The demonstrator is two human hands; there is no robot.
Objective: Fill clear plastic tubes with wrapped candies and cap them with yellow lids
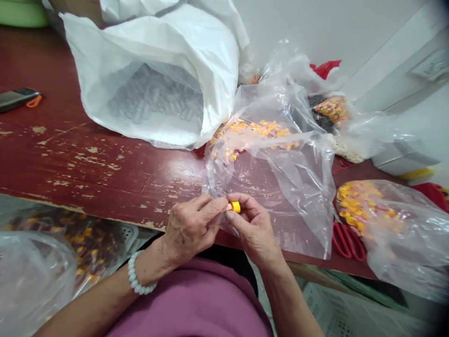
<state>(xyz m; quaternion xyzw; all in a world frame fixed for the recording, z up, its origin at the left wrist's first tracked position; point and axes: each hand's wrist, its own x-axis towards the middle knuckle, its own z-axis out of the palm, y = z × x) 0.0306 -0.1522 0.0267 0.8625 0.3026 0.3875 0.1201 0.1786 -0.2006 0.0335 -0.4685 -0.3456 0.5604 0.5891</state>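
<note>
Between my two hands, over the table's front edge, is a small yellow cap point(235, 206) with a red-and-white striped piece at its left end. My right hand point(253, 226) pinches the cap between thumb and forefinger. From the other side, the fingertips of my left hand point(195, 222) close on the striped piece. Just beyond them lies a clear plastic bag point(298, 196) with many yellow-capped pieces point(270, 128) toward its far end. Further left, a large white bag point(217, 61) stands open with clear tubes point(164, 100) inside.
Red-handled scissors point(347, 241) lie at the right beside another bag of yellow pieces point(358, 206). A dark device point(17, 98) rests on the red table point(80, 164) at far left. Filled bags sit in a basket point(129, 236) below the left edge.
</note>
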